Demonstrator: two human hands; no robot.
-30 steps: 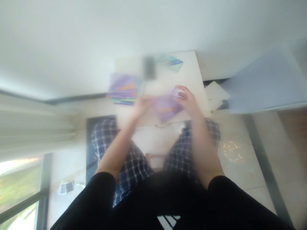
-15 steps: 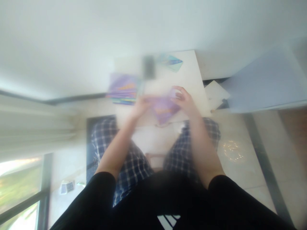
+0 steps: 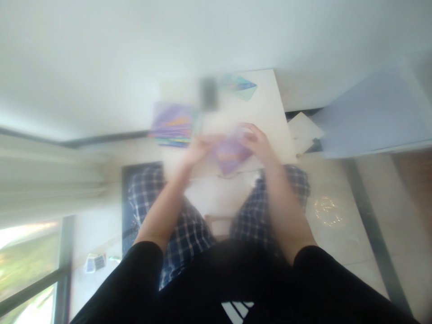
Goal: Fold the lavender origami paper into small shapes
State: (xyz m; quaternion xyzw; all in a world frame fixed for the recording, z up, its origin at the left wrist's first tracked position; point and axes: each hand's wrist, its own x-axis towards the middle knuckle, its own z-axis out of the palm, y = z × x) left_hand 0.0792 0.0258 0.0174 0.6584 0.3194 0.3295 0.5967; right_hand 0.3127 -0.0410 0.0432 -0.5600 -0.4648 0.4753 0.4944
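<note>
A purple paper [image 3: 231, 155] with an orange patch lies between my two hands at the near edge of a white table [image 3: 266, 108]. Its lower corner points toward me. My left hand [image 3: 200, 147] has its fingers closed on the paper's left edge. My right hand [image 3: 256, 140] curls around the right edge, thumb and fingers on the paper. The picture is hazy here, so fold lines and fingertips are hard to make out. To the left sits a stack of coloured papers [image 3: 173, 123], purple and orange on top.
Toward the back of the table lies a blue-green folded paper [image 3: 245, 87]. A blurred dark object [image 3: 209, 94] is left of it. A wall rises behind the table. A white piece [image 3: 303, 132] and a large grey panel [image 3: 371, 119] are at right. A small packet [image 3: 95, 263] lies on the floor.
The purple paper's top edge has changed shape slightly, and my left fingers have shifted a little to the right along it. My right hand stays nearly in place.
</note>
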